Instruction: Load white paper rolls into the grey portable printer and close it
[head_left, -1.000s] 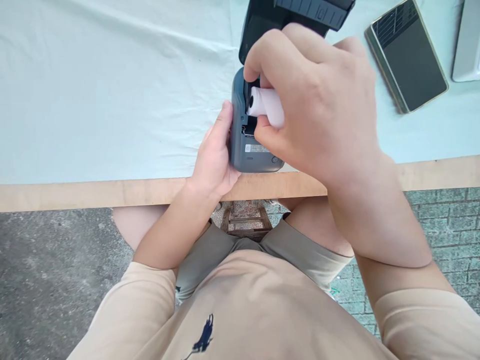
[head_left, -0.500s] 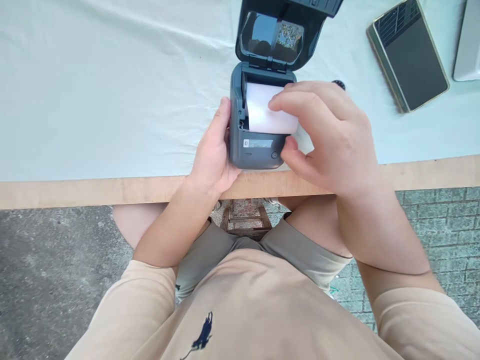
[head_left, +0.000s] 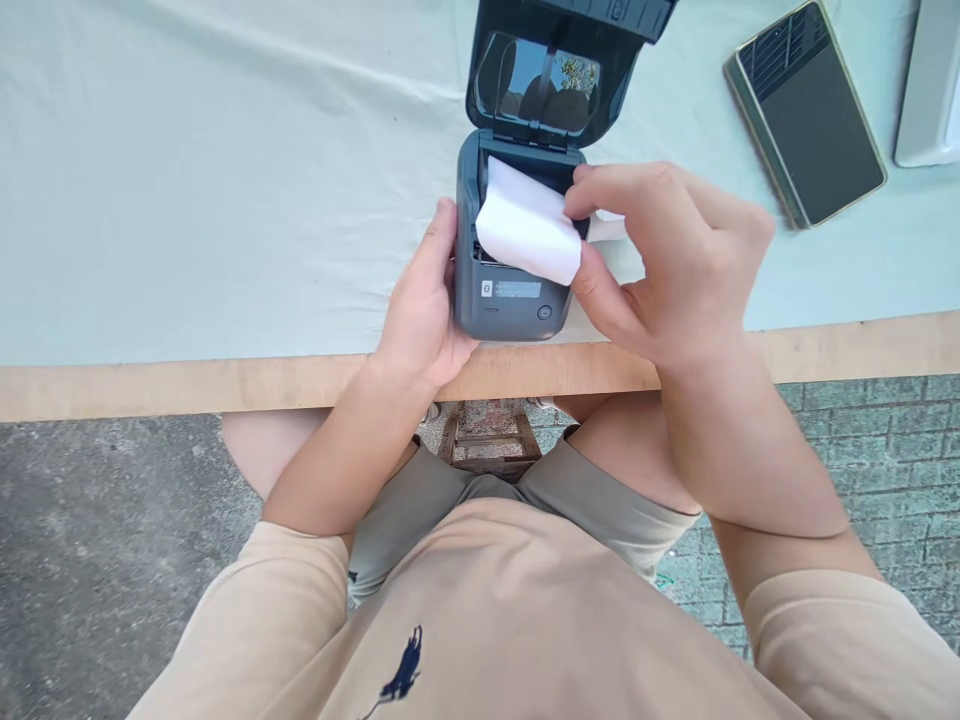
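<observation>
A dark grey label printer [head_left: 510,315] is gripped along its left side by my left hand [head_left: 424,300], thumb on the edge and the other fingers hidden beneath. Its hinged lid [head_left: 551,80], with a clear window, stands raised away from me. A white paper roll [head_left: 525,225] sits tilted across the printer's open bay, its left end still inside and its lower right end over the front edge. My right hand [head_left: 675,255] pinches the roll's right end between thumb and fingers. Behind those fingers a loose white strip [head_left: 607,228] sticks out to the right.
A smartphone [head_left: 814,120] rests on something thick at the right, on the pale cloth [head_left: 225,200]. Part of a silver-grey device [head_left: 930,90] shows at the right edge. The table's wooden edge [head_left: 150,390] runs between the cloth and my lap.
The paper roll has gone from lying level in the bay to tilted and partly lifted, its right end swung toward me. My right fingers have closed on that end. The left hand keeps its hold.
</observation>
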